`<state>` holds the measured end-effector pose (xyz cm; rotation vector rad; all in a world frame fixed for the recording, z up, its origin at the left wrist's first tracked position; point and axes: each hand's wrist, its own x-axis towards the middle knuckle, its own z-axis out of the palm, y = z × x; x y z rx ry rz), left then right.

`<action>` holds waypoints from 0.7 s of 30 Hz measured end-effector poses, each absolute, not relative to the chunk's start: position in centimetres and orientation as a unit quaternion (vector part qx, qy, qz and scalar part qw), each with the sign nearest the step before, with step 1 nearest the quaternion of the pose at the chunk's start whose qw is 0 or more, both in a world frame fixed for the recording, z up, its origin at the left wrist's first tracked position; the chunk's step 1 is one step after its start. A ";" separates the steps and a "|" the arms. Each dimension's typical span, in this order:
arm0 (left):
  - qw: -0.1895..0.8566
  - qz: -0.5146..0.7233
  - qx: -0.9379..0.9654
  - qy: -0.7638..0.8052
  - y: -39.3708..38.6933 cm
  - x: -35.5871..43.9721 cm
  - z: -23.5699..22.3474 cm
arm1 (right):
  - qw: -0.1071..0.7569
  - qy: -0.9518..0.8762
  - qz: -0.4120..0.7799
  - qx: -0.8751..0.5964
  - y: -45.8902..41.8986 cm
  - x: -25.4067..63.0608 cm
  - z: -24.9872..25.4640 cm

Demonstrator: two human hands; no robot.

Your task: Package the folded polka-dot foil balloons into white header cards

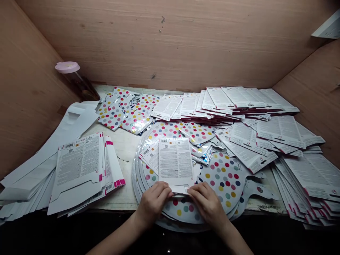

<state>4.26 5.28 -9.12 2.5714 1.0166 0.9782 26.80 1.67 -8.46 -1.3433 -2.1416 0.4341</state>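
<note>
In front of me a white printed card sleeve lies upright to my view, with columns of small text and a barcode at its top. At its near edge is a folded flap. My left hand pinches the left end of this flap, and my right hand has its fingers closed on the right end. Beneath the sleeve is a stack of round, flat polka-dotted sheets with narrow tabs sticking out to the right. Another printed sleeve lies partly under it. Folded polka-dotted foil packets rest just behind.
Flat printed sleeves and plain white sheets are piled at the left. More polka-dotted packets lie at the back. Filled-looking sleeves spread along the right. A pink-lidded jar leans in the left corner. Wooden walls enclose the table.
</note>
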 end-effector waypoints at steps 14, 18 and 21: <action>0.146 0.246 0.716 0.637 5.3 5.6 -8.8 | 0.316 -0.533 0.227 -0.751 2.4 22.3 -8.9; 0.161 0.350 0.683 0.621 6.1 5.1 -7.5 | 0.412 -0.446 0.506 -0.612 5.0 23.6 -5.0; 0.131 0.347 0.668 0.645 7.9 4.9 -6.8 | 0.493 -0.409 0.453 -0.619 11.8 26.7 -1.5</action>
